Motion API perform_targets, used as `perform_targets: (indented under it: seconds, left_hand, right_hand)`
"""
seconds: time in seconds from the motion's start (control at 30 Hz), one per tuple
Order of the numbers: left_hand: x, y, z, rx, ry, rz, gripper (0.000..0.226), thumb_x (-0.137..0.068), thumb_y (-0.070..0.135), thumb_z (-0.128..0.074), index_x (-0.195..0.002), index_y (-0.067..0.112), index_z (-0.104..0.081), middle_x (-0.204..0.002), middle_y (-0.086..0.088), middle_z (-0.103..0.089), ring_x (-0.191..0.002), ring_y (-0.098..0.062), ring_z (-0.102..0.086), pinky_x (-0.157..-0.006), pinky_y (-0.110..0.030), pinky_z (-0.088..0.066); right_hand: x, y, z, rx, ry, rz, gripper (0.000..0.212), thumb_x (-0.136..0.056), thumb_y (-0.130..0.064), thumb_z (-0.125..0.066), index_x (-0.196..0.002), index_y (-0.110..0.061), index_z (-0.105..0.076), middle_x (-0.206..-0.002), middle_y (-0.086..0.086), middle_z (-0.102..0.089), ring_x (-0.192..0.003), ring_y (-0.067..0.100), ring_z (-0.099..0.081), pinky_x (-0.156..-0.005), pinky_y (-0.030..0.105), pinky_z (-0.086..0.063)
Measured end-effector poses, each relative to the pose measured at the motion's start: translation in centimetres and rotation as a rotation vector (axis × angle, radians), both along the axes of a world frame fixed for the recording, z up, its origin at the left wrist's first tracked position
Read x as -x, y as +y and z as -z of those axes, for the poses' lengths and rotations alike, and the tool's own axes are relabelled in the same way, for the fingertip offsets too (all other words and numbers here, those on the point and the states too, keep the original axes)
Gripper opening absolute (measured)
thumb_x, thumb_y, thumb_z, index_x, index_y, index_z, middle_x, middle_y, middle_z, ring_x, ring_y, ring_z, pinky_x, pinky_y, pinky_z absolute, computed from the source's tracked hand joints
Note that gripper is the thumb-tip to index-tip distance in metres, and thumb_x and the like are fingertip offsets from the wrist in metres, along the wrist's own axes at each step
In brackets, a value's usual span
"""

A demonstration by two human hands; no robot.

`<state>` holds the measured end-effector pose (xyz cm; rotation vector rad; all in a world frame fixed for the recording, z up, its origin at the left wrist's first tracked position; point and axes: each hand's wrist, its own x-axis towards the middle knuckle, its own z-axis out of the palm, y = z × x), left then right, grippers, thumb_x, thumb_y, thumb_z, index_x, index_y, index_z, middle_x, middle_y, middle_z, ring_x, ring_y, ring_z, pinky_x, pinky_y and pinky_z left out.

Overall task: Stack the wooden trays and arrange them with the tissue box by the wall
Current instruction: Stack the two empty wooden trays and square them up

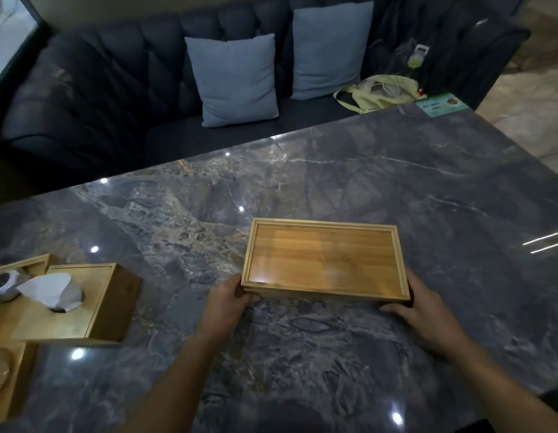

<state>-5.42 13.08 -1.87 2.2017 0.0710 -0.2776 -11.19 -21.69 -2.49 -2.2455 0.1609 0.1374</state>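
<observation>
both hands grip a wooden tray (324, 260) on the marble table (396, 189): left hand (229, 300) at its near-left corner, right hand (423, 309) at its near-right. a tissue box (84, 303) sits well apart at left.

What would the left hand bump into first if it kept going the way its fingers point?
The left hand points right, and its fingers already touch the near left corner of the rectangular wooden tray, so it would likely meet that tray first.
</observation>
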Motion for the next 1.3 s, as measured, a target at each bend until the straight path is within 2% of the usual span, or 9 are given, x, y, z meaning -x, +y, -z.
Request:
perform_targets:
  seconds: [0.1,0.17,0.3,0.5,0.67,0.9,1.03,1.17,1.3]
  left_hand:
    - [-0.1,0.4,-0.7,0.084,-0.038,0.042,0.060,-0.070,0.000,-0.074,-0.124,0.019,-0.055,-0.100,0.008,-0.068,-0.091,-0.001,-0.063,-0.076,-0.006,-0.046]
    - [-0.1,0.5,-1.2,-0.016,-0.139,0.067,0.052,-0.074,0.002,-0.071,-0.122,0.017,-0.059,-0.100,0.003,-0.071,-0.087,0.008,-0.057,-0.067,0.003,-0.039]
    - [-0.1,0.3,-1.7,-0.134,-0.230,0.110,0.038,-0.075,0.003,-0.069,-0.113,0.009,-0.064,-0.097,-0.013,-0.075,-0.085,-0.013,-0.063,-0.059,-0.015,-0.037]
    - [0.4,0.0,-1.6,-0.151,-0.240,0.118,0.040,-0.078,0.005,-0.068,-0.117,0.007,-0.061,-0.102,-0.017,-0.072,-0.091,-0.032,-0.067,-0.077,-0.045,-0.052]
    - [0.5,0.0,-1.4,-0.098,-0.260,0.107,0.038,-0.077,0.004,-0.068,-0.114,0.004,-0.061,-0.103,-0.017,-0.072,-0.092,-0.031,-0.067,-0.078,-0.048,-0.053]
    - [0.4,0.2,-0.5,-0.017,-0.195,0.054,0.049,-0.076,0.002,-0.069,-0.123,0.008,-0.057,-0.112,-0.014,-0.070,-0.102,-0.028,-0.066,-0.088,-0.047,-0.053]
    - [0.6,0.4,0.1,0.083,-0.073,-0.009,0.051,-0.073,-0.002,-0.071,-0.113,0.023,-0.054,-0.106,-0.001,-0.068,-0.102,-0.021,-0.065,-0.090,-0.040,-0.052]
    - [0.6,0.0,0.5,0.146,-0.018,-0.067,0.048,-0.071,-0.009,-0.068,-0.111,0.016,-0.058,-0.103,-0.003,-0.068,-0.100,-0.019,-0.065,-0.088,-0.037,-0.054]
    - [0.2,-0.9,0.3,0.271,0.033,-0.123,0.047,-0.070,-0.019,-0.057,-0.109,0.006,-0.060,-0.095,-0.002,-0.068,-0.090,-0.015,-0.064,-0.072,-0.018,-0.053]
  right_hand:
    - [-0.2,-0.8,-0.6,-0.047,0.046,-0.036,0.082,-0.070,-0.023,-0.077,-0.132,-0.049,-0.030,-0.128,-0.019,-0.049,-0.117,0.001,-0.045,-0.090,0.017,-0.036]
    - [-0.3,-1.0,-0.7,-0.044,0.056,-0.047,0.078,-0.071,-0.024,-0.076,-0.127,-0.054,-0.030,-0.128,-0.019,-0.049,-0.118,0.001,-0.045,-0.088,0.010,-0.034]
    - [-0.4,-1.2,-0.2,-0.023,0.057,-0.032,0.071,-0.073,-0.023,-0.074,-0.135,-0.035,-0.040,-0.126,-0.015,-0.053,-0.116,0.007,-0.050,-0.083,0.004,-0.033]
    - [-0.5,-1.1,0.0,0.009,0.036,-0.022,0.066,-0.075,-0.020,-0.073,-0.133,-0.029,-0.044,-0.120,-0.013,-0.057,-0.111,0.008,-0.052,-0.083,0.015,-0.036]
    - [-0.7,-1.1,0.3,0.067,0.058,-0.007,0.056,-0.075,-0.017,-0.073,-0.127,-0.020,-0.052,-0.117,-0.003,-0.064,-0.109,0.019,-0.058,-0.082,0.029,-0.041]
    - [-0.5,-0.9,0.0,0.071,0.059,0.003,0.058,-0.071,-0.017,-0.076,-0.125,-0.017,-0.054,-0.117,0.002,-0.066,-0.110,0.022,-0.059,-0.084,0.030,-0.042]
    - [-0.6,-1.9,-0.4,-0.125,0.151,0.060,0.088,-0.054,-0.031,-0.085,-0.131,-0.028,-0.044,-0.120,-0.017,-0.055,-0.106,0.004,-0.054,-0.092,0.027,-0.039]
    - [-1.7,-2.4,-0.9,-0.694,0.265,0.275,0.063,-0.054,-0.054,-0.077,-0.105,-0.019,-0.069,-0.116,0.008,-0.069,-0.098,0.017,-0.067,-0.080,0.023,-0.054]
    - [-2.8,-1.6,-2.1,-0.726,0.354,0.308,0.059,-0.066,-0.058,-0.061,-0.095,-0.008,-0.072,-0.097,0.007,-0.076,-0.090,0.018,-0.071,-0.067,0.022,-0.055]
